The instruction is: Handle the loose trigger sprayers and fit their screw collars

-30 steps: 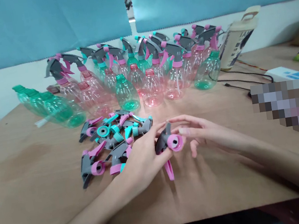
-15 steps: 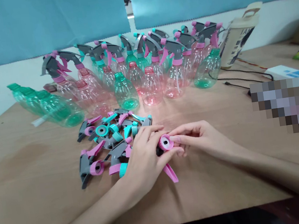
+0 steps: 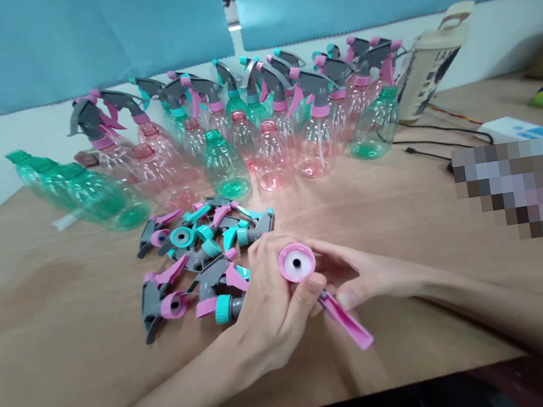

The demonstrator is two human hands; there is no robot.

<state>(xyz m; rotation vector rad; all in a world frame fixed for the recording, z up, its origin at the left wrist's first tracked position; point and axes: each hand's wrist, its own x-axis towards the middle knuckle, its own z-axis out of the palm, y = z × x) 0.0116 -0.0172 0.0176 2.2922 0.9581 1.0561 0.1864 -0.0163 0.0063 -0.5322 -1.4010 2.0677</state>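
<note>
My left hand [image 3: 275, 304] is wrapped round a pink and grey spray head [image 3: 297, 262], whose collar faces up and shows a white disc with a dark central hole. The pink trigger [image 3: 349, 322] points down to the right. My right hand [image 3: 357, 272] holds the same spray head from the right, its thumb close to the trigger; its other fingers are partly hidden. Left of my hands lies a pile of loose spray heads [image 3: 206, 281] in grey, pink and teal.
Pink and green bottles [image 3: 273, 163], several with spray heads on, stand across the table's back. Green bottles [image 3: 103, 193] lean at the left. A beige tumbler [image 3: 429, 70], black cables [image 3: 424, 141] and a white box [image 3: 514, 129] are at the right.
The spray head has turned in my hands: its collar now faces up more fully and its trigger points further right. My right thumb has moved from the collar down beside the trigger.
</note>
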